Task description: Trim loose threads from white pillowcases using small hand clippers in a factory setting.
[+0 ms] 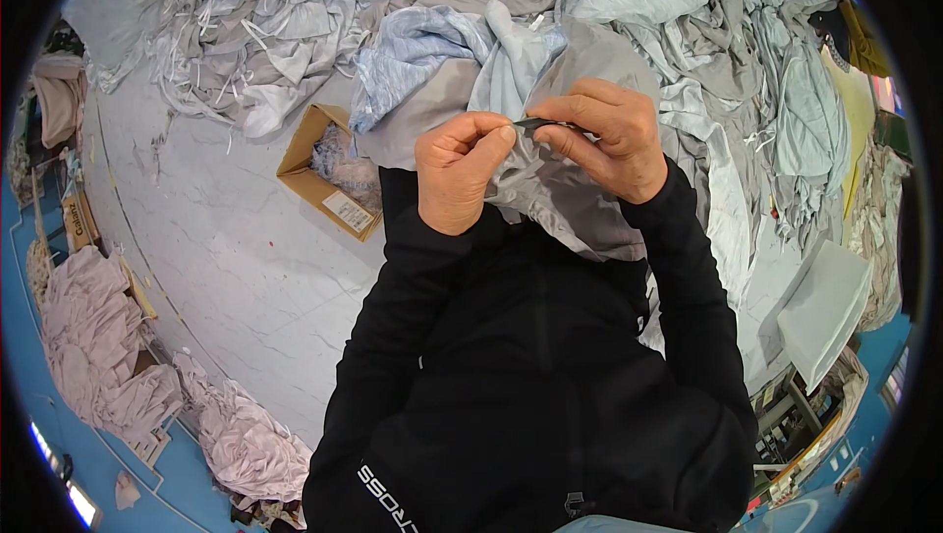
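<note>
In front of my chest, my left hand (pixel 460 168) is closed in a pinch, thumb against forefinger, at what looks like the edge of a grey cloth (pixel 580 204). The cloth spreads under both hands and over my lap. My right hand (pixel 609 135) grips a small dark tool (pixel 531 124), which looks like thread snips; its tip meets my left fingertips. Most of the tool is hidden by the right fingers. Just beyond the hands lies a bunched light-blue cloth (pixel 417 52), joined by folds of paler blue-grey fabric.
An open cardboard box (pixel 306 165) with clear plastic inside stands left of my hands on the pale marbled table (pixel 226 228). Heaped grey and bluish fabric (pixel 265 52) fills the far side. Pink fabric piles (pixel 93 346) lie at the left; a whitish bin (pixel 825 312) stands at right.
</note>
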{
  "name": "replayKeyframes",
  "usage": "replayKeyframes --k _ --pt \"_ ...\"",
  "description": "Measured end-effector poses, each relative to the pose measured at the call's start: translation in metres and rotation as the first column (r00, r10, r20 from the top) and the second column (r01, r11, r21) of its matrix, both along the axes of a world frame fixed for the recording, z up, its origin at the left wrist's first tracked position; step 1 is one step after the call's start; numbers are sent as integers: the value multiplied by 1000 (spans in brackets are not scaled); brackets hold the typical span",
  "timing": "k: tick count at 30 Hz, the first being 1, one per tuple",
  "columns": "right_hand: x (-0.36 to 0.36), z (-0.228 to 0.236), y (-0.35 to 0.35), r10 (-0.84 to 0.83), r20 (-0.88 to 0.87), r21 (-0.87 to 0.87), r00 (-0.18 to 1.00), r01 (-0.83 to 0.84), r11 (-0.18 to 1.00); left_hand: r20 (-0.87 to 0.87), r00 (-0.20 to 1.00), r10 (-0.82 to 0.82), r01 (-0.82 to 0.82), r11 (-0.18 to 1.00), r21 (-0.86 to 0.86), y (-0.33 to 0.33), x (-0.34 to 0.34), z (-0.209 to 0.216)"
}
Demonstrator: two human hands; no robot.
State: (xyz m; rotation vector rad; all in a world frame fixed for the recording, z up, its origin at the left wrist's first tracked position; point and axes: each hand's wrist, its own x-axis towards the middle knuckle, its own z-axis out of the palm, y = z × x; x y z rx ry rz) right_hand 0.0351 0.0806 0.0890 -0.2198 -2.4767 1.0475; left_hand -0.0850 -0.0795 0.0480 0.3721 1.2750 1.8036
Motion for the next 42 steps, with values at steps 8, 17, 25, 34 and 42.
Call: replayKeyframes --k 8,17,25,34,42 --pt "2 -11 -4 -191 23 -405 981 184 896 1 1000 27 -27 1000 13 2 1 4" --pt "-12 -21 -5 123 141 -768 982 30 639 -103 994 31 -37 998 -55 1 1 2" --pt "-10 -30 -5 150 159 -719 976 11 695 -282 910 303 -336 939 -74 -1 -19 -1" --pt "-17 -28 -13 138 85 -765 987 -24 643 -876 303 376 -728 685 42 -39 -73 26" --pt "-28 -27 -18 104 86 -765 991 -1 644 -476 852 -219 126 968 -218 -14 -26 11"
